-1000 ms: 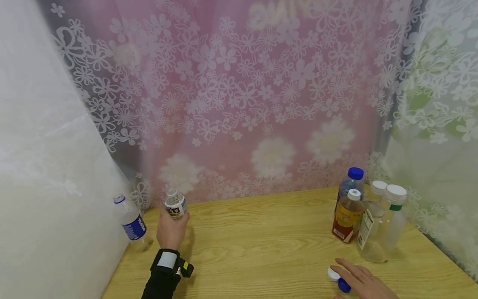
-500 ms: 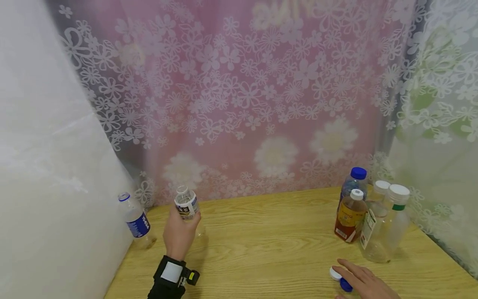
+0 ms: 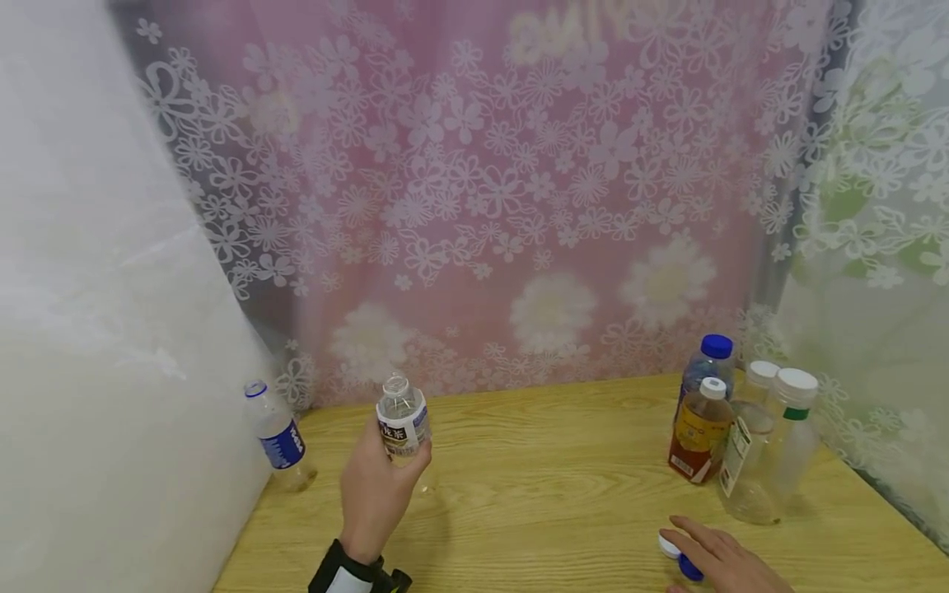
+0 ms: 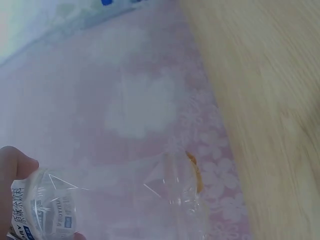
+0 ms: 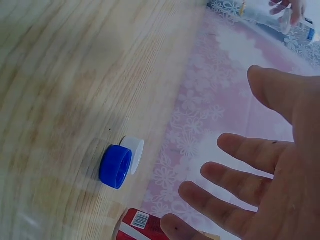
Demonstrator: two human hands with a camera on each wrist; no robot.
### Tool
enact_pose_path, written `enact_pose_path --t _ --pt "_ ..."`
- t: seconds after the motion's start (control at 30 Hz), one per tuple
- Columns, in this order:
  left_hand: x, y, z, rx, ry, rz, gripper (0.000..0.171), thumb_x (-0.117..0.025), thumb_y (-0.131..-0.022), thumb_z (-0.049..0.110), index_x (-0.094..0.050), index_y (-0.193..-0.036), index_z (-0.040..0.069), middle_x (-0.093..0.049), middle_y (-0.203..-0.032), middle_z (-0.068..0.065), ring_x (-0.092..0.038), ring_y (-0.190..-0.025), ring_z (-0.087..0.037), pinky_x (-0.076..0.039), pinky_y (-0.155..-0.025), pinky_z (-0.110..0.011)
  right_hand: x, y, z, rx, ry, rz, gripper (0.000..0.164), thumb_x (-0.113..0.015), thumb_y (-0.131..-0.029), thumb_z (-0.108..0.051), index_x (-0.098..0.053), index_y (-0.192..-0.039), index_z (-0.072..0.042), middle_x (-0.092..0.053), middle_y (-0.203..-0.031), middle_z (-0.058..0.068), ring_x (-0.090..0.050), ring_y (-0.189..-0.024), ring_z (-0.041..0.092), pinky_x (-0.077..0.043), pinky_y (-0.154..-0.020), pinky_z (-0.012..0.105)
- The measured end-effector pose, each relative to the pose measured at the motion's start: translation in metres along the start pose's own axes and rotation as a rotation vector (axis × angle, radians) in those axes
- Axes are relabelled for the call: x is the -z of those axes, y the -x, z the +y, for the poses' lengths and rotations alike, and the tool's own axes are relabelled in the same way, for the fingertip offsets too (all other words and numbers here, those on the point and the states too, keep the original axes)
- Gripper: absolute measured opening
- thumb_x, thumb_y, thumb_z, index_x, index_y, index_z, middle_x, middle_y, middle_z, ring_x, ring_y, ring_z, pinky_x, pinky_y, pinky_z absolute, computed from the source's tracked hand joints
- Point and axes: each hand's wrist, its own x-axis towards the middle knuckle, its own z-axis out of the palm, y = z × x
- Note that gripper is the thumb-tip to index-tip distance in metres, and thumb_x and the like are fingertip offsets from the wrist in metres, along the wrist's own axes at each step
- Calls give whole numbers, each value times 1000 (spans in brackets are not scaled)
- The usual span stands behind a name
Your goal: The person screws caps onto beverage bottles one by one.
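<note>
My left hand [image 3: 380, 486] grips a clear plastic bottle [image 3: 404, 418] with a white label, its uncapped neck pointing up. The left wrist view shows the thumb on that bottle [image 4: 125, 200] and its clear lower part, with a brown-orange mark at the base. Over the table at front right, my right hand [image 3: 722, 560] holds nothing, its fingers spread and relaxed. Close by its fingers lie a white cap [image 3: 669, 545] and a blue cap [image 3: 689, 568]. In the right wrist view the blue cap [image 5: 115, 166] overlaps the white cap [image 5: 134, 150].
An uncapped Pepsi bottle [image 3: 278, 436] stands at the table's left. Grouped at the right are a blue-capped bottle [image 3: 716, 350], a bottle with a yellow and red label [image 3: 697, 436], and clear containers with white lids [image 3: 797, 383]. A pink flowered curtain [image 3: 482, 206] hangs behind the table [image 3: 534, 469].
My left hand has carried the clear bottle to the right and nearer, away from the Pepsi bottle. The right hand has stayed beside the caps. The head view has shifted slightly.
</note>
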Motion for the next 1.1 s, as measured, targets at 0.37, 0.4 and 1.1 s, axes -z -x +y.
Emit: enact_pose_path --t 0.37,0.4,1.1 --pt "19 35 36 -34 -21 -26 64 -85 -78 40 -58 -128 12 -69 -97 2 -59 -72 -5 -46 -57 -25 7 -7 1 7 -75 -60 65 -63 -96 -50 -55 -137 -1 -52 -141 25 -56 -114 52 -51 -80 64" --pt "20 38 39 -35 -20 -24 64 -85 -77 41 -59 -127 12 -69 -96 3 -58 -71 -4 -45 -57 -24 7 -7 0 4 -88 -63 64 -63 -96 -49 -55 -137 -1 -51 -142 26 -55 -114 52 -50 -80 65" --pt "22 85 53 -270 -51 26 71 -93 -58 40 -63 -118 16 -65 -92 12 -52 -73 5 -43 -55 -17 7 -28 8 -49 -96 -170 67 -62 -95 -51 -55 -138 1 -52 -142 27 -53 -122 54 -37 -97 74"
